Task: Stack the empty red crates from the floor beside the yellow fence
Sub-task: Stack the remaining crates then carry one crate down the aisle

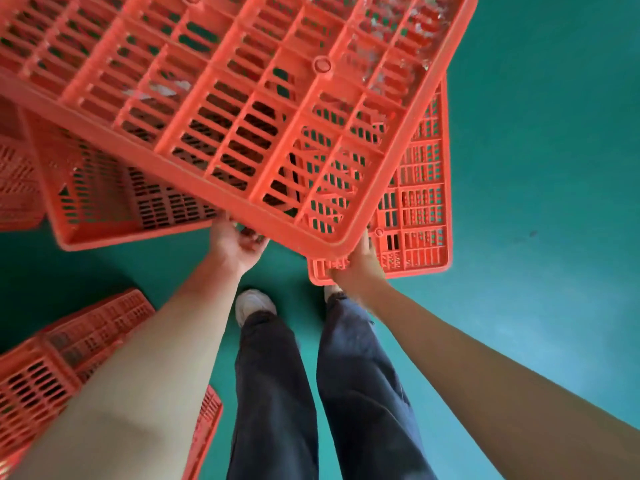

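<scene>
The person's left hand (pixel 239 244) and right hand (pixel 356 268) are gripping the near edge of a tilted red crate (pixel 242 116). Under that crate, other red crates (pixel 419 209) are sitting on the green floor (pixel 536 168).

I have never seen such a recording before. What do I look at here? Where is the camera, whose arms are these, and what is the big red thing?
There is no machine here. A person wears one camera on the head; it looks down, so you see the person's own arms, dark trousers and a white shoe. The left hand and the right hand grip the near edge of a red crate, lifted and tilted so that its slatted bottom faces the camera. More crates lie on the green floor: a second crate beneath it and a third crate at the lower left.
</scene>
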